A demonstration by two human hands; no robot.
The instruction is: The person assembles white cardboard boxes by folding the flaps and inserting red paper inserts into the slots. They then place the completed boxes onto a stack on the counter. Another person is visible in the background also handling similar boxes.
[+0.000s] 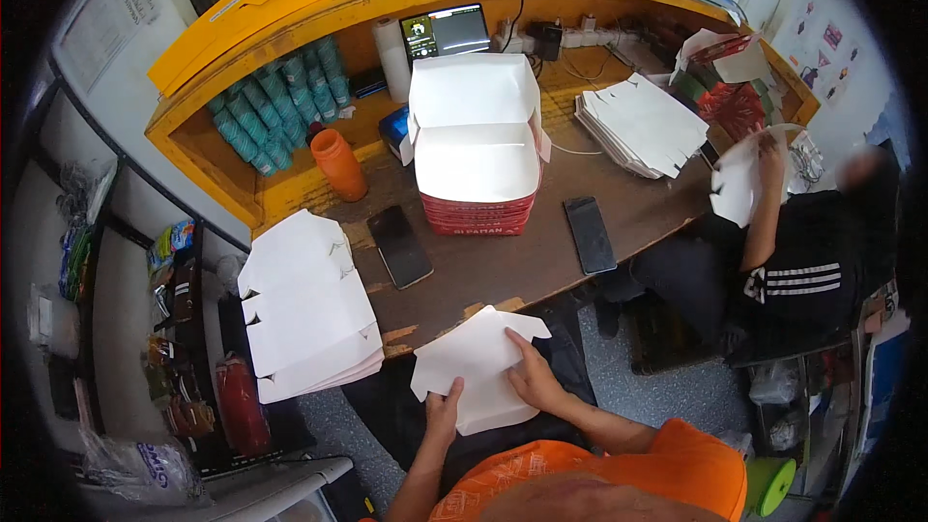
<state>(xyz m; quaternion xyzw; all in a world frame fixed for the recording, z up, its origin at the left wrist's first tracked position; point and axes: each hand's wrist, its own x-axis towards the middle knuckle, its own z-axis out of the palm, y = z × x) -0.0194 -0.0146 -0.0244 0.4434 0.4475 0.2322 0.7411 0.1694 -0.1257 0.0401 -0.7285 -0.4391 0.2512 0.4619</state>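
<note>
Over my lap, at the table's near edge, I hold a white cardboard box blank (476, 367) with its plain side up. My left hand (444, 410) grips its lower left side, thumb on top. My right hand (536, 377) is closed on its right side, with fingers lying on the surface. A pile of flat box blanks (304, 304) with notched edges lies to the left. Folded boxes (476, 169), red outside and white inside, stand nested in a stack mid-table, the top one with its lid raised.
Two dark phones (400, 246) (590, 235) lie either side of the box stack. An orange bottle (338, 164) stands at left. More blanks (643, 126) lie at right, where a co-worker's hand (770, 162) holds a white blank. A lit screen (447, 32) stands behind.
</note>
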